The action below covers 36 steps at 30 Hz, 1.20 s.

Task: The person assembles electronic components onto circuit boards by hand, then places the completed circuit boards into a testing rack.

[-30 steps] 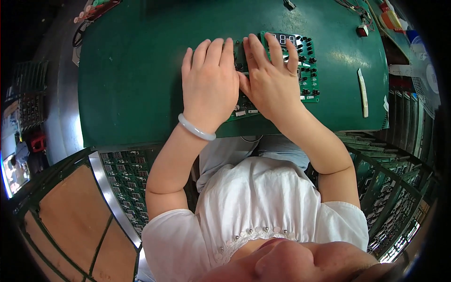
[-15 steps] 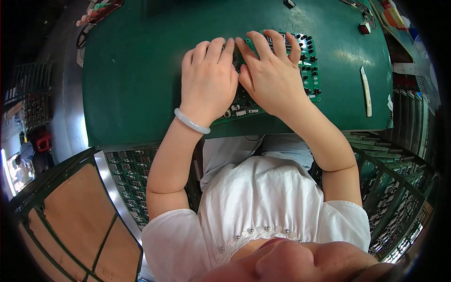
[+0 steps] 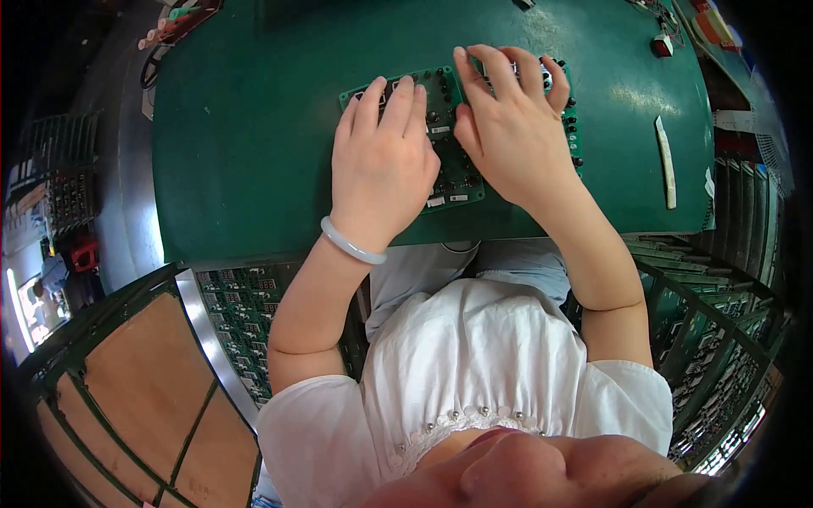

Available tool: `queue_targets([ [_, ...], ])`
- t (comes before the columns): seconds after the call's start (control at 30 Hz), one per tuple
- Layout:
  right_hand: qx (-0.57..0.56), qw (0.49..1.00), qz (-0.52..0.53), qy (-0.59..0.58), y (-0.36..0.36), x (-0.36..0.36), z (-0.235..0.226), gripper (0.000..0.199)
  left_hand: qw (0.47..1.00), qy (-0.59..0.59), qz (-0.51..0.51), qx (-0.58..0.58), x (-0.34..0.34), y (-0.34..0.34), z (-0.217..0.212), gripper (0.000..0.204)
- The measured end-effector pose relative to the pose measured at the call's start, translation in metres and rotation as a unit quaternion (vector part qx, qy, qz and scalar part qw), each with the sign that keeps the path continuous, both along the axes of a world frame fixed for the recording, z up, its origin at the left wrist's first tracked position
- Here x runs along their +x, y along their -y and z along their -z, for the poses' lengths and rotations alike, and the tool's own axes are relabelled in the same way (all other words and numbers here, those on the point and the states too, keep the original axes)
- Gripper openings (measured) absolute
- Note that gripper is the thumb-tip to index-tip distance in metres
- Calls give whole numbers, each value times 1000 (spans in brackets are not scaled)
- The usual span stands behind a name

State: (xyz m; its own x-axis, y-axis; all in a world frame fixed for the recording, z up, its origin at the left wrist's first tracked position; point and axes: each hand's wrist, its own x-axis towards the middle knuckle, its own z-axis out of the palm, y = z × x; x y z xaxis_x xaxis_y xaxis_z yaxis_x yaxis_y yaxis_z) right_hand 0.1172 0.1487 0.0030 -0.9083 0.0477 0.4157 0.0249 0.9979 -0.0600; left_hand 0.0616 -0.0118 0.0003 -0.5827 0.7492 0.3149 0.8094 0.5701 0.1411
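Observation:
A green circuit board (image 3: pixel 447 173) with small black parts lies flat on the green table mat (image 3: pixel 254 144). My left hand (image 3: pixel 383 165) rests palm down on the board's left half, fingers together and stretched forward; a pale bangle (image 3: pixel 351 244) circles that wrist. My right hand (image 3: pixel 508 127) lies palm down on the board's right half, fingers spread over its far edge. Both hands press on the board without gripping it. Much of the board is hidden beneath them.
A white strip (image 3: pixel 666 161) lies on the mat at the right. A rack of green circuit boards (image 3: pixel 241 313) stands below the table's near edge on the left, another rack (image 3: pixel 720 339) on the right. A brown board (image 3: pixel 144 398) sits lower left.
Both hands stay flat on the board; the right fingers have reached further over its far edge, and the left hand has drawn back so the board's top left corner shows.

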Motion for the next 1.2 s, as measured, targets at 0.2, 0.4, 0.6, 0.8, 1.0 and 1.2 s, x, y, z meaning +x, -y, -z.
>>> queue_targets([
  [0.2,-11,999,-13,47,7,13,-1,47,998,-27,-5,-55,4,-4,-6,47],
  [0.4,1,996,-20,86,11,12,3,47,999,6,20,-41,-3,0,-6,46],
  [0.6,-21,999,-21,44,14,10,7,48,998,28,54,-4,-4,9,-7,45],
  [0.8,-79,996,7,27,4,8,4,44,998,16,53,-19,-4,10,-8,44],
  [1.0,-79,996,-35,37,10,13,9,47,992,104,73,3,-9,18,-12,44],
  [1.2,-56,995,-32,70,8,10,4,49,996,66,59,1,-10,13,-11,46],
])
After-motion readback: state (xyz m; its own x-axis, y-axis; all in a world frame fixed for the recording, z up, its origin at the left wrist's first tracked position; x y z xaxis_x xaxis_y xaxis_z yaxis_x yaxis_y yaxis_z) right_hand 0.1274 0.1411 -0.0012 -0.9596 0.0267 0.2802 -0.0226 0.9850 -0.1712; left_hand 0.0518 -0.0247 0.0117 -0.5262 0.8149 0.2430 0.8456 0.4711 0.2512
